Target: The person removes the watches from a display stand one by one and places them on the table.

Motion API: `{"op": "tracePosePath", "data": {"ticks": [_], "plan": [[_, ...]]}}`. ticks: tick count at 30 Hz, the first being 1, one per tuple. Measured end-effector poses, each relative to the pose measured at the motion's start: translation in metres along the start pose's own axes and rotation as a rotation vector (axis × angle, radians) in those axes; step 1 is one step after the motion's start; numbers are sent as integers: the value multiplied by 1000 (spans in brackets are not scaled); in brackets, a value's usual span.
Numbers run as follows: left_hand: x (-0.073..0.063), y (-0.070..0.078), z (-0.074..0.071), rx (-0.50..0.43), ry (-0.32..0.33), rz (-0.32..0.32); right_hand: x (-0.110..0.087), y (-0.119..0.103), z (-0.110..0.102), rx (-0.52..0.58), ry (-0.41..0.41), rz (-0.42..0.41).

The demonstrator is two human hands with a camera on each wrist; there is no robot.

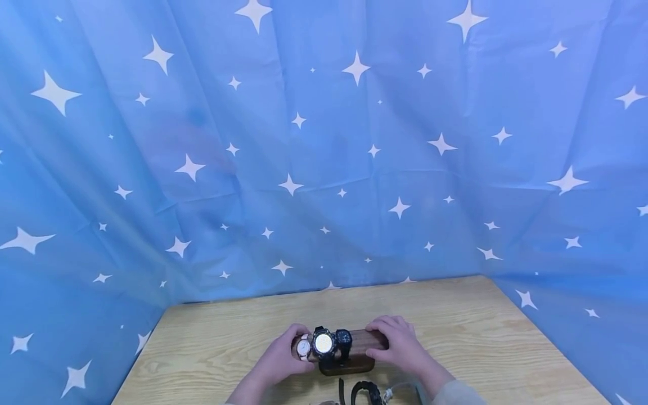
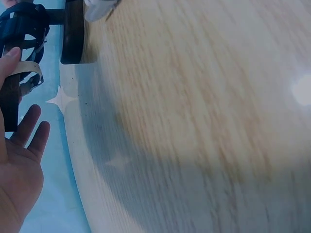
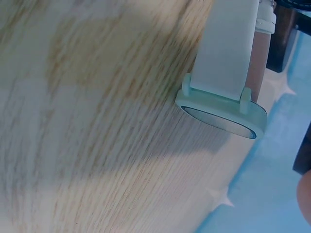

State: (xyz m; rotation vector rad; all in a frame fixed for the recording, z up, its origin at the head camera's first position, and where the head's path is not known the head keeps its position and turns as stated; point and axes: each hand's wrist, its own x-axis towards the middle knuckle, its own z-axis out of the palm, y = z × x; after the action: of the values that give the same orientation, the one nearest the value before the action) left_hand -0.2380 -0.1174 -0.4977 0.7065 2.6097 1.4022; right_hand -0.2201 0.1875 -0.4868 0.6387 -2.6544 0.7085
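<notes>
A dark wooden watch stand (image 1: pixel 361 341) has a horizontal bar above a dark base (image 1: pixel 347 367). Three watches sit on its left part: a white-faced watch (image 1: pixel 304 347) at the end, a black watch with a bright, glaring dial (image 1: pixel 323 343), and a black square-faced watch (image 1: pixel 343 338). My left hand (image 1: pixel 283 353) grips the bar's left end, with the thumb near side and fingers behind; its palm (image 2: pixel 22 179) shows in the left wrist view. The right end is held by my right hand (image 1: pixel 400 346), mostly out of frame in the right wrist view, where a fingertip (image 3: pixel 305 194) shows.
On the near side of the wood-grain table (image 1: pixel 212 349) lies a black-strapped watch (image 1: pixel 368 389), partly cut off. A pale green watch (image 3: pixel 223 110) fills part of the right wrist view, beside a brown strap (image 3: pixel 257 63). Blue star-patterned cloth (image 1: pixel 324 140) surrounds the table's far sides.
</notes>
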Motion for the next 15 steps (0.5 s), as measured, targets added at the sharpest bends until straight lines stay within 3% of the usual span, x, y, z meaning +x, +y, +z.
{"op": "tracePosePath", "data": {"ticks": [6,15], "plan": [[-3,-6,-3,5,-1,10,0,-2,0,19,-25,38],[-1,-12,-3,-28,-22,15,0,-4,-2,18,-14,31]]}}
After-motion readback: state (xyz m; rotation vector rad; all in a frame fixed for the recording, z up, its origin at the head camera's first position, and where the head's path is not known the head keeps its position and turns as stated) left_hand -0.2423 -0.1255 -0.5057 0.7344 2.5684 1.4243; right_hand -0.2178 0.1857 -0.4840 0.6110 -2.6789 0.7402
